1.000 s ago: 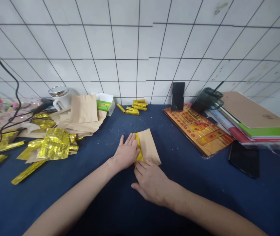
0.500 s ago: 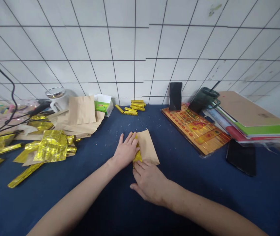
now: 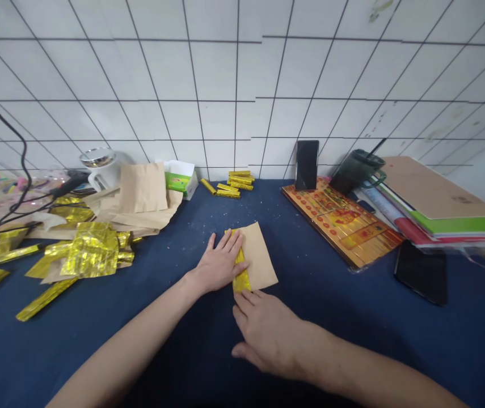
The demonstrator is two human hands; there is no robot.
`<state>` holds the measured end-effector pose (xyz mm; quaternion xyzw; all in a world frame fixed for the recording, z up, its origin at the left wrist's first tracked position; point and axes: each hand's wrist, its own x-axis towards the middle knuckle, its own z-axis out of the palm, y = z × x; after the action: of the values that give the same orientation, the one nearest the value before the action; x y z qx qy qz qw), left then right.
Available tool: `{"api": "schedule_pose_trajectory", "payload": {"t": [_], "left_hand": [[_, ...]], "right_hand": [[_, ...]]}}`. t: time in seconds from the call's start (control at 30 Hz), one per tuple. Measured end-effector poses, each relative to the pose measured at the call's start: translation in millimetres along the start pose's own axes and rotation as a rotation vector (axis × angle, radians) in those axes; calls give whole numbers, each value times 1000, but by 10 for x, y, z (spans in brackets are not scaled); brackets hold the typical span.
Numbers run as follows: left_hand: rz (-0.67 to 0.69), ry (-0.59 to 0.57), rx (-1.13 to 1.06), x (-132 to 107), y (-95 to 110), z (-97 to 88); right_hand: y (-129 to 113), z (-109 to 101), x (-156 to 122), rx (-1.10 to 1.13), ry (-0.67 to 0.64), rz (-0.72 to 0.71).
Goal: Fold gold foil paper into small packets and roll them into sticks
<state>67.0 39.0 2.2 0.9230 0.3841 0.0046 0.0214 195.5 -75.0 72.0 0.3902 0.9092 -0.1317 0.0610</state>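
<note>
A tan paper sheet [image 3: 258,258] with a gold foil fold [image 3: 241,272] along its left edge lies on the blue tabletop [image 3: 331,317] in the middle. My left hand [image 3: 219,263] lies flat on the foil fold, fingers stretched out and pressing it down. Just below the sheet's near edge rests my right hand [image 3: 268,331], fingers extended, their tips at the foil's lower end. Neither hand grips anything.
Crumpled gold foil sheets [image 3: 91,255] and tan papers [image 3: 142,195] pile up at the left. A small stack of folded gold bars [image 3: 233,184] sits by the tiled wall. At the right are a printed gold-red pack [image 3: 342,224], two phones [image 3: 421,272], a dark cup [image 3: 359,170] and stacked books [image 3: 433,212].
My right hand has slid back toward me off the sheet's lower edge. The left hand stays pressed on the foil fold, which now shows more.
</note>
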Motion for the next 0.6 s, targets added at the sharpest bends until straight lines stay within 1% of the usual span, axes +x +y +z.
{"api": "schedule_pose_trajectory", "payload": {"t": [0.07, 0.1, 0.17, 0.2, 0.23, 0.3, 0.37, 0.43, 0.5, 0.57, 0.6], "left_hand": [[2, -2, 3, -1, -6, 4], [6, -6, 12, -4, -9, 5], [23, -20, 46, -14, -13, 2], [32, -27, 65, -19, -15, -3], [40, -32, 80, -24, -15, -8], [49, -39, 87, -29, -15, -19], [43, -39, 71, -24, -14, -27], [31, -41, 44, -14, -13, -30], [17, -44, 19, -5, -12, -31], [15, -49, 1, -2, -14, -35], [15, -46, -5, -3, -16, -37]], "right_hand": [[81, -54, -7, 149, 43, -36], [137, -54, 7, 207, 115, -28], [257, 4, 61, 220, 358, 57], [313, 55, 93, 196, 441, 96], [358, 112, 122, 170, 479, 119], [401, 218, 157, 88, 470, 75], [373, 282, 151, -2, 419, 69], [291, 298, 117, -69, 309, 89], [195, 289, 81, -113, 173, 106], [121, 277, 61, -140, 90, 115], [97, 274, 59, -149, 68, 113]]}}
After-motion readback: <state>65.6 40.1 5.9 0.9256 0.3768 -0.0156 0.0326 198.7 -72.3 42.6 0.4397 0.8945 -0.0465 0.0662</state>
